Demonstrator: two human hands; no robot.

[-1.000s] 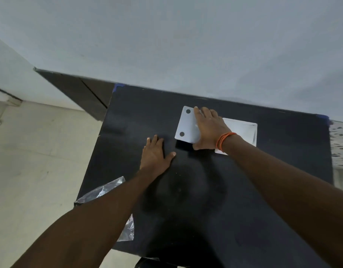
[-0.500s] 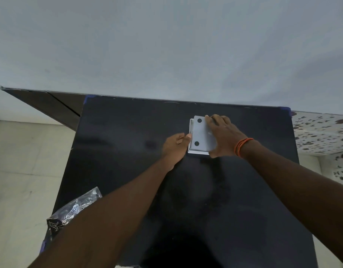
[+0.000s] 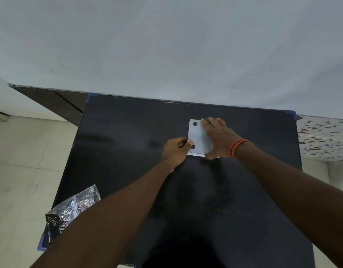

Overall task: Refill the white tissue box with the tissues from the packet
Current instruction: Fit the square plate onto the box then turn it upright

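The white tissue box (image 3: pixel 196 135) lies on the black table (image 3: pixel 128 144), its flat white panel with two dark round dots facing up. My right hand (image 3: pixel 219 138), with an orange band at the wrist, lies flat over the box's right half and presses on it. My left hand (image 3: pixel 176 150) touches the box's left edge near the lower dot, fingers curled against it. The clear plastic packet (image 3: pixel 70 211) lies crumpled at the table's front left corner, partly hidden by my left forearm. No loose tissues are visible.
A pale wall rises right behind the table's far edge. Beige floor tiles (image 3: pixel 21 171) lie to the left, speckled tiles (image 3: pixel 325 138) to the right. Blue tape marks the table's far corners (image 3: pixel 291 114).
My left hand left the table surface and came against the box's left edge. The white sheet seen to the box's right a second ago is no longer visible. The view shifted.
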